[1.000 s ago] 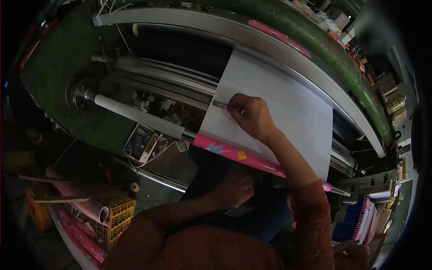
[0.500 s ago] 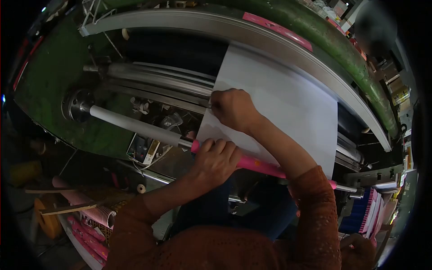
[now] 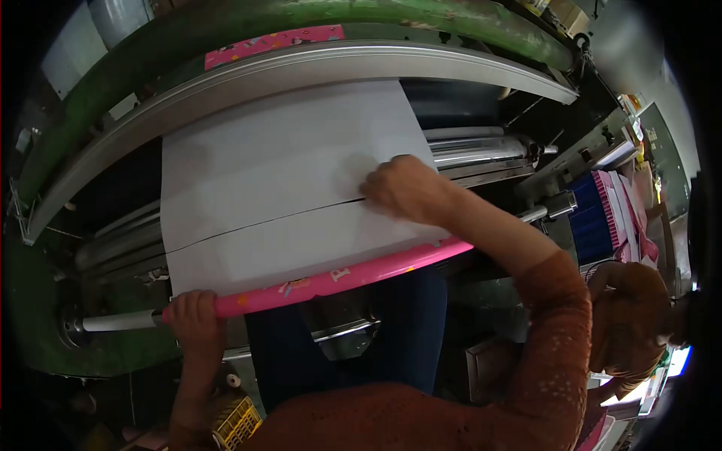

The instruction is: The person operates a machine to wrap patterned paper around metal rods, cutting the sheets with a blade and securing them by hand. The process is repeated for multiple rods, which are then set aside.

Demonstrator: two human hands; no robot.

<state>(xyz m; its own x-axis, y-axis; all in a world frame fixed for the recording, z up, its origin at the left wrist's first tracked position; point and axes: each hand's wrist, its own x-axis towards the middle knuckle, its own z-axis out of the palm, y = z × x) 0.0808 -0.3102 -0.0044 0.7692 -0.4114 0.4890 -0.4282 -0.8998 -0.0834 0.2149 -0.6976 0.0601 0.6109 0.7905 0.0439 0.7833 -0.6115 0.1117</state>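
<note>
A wide white sheet (image 3: 263, 165) comes from under a metal bar and runs down to a pink printed paper roll (image 3: 335, 282) wound on a shaft. My left hand (image 3: 195, 316) is closed around the roll's left end. Across the sheet, a thin dark slit (image 3: 263, 222) runs from its left edge to my right hand (image 3: 406, 189). That hand is a fist over the right part of the sheet, slightly blurred. Whatever its fingers hold is hidden.
A long metal bar (image 3: 376, 56) and a green roller (image 3: 316, 13) lie beyond the sheet. Metal rods (image 3: 481, 150) extend at the right. A yellow basket (image 3: 238, 421) is low on the left; another person (image 3: 628, 323) is at right.
My right hand has moved from the sheet's left edge to its right part, and a slit now shows behind it. The view has turned; my left hand remains at the roll's left end.
</note>
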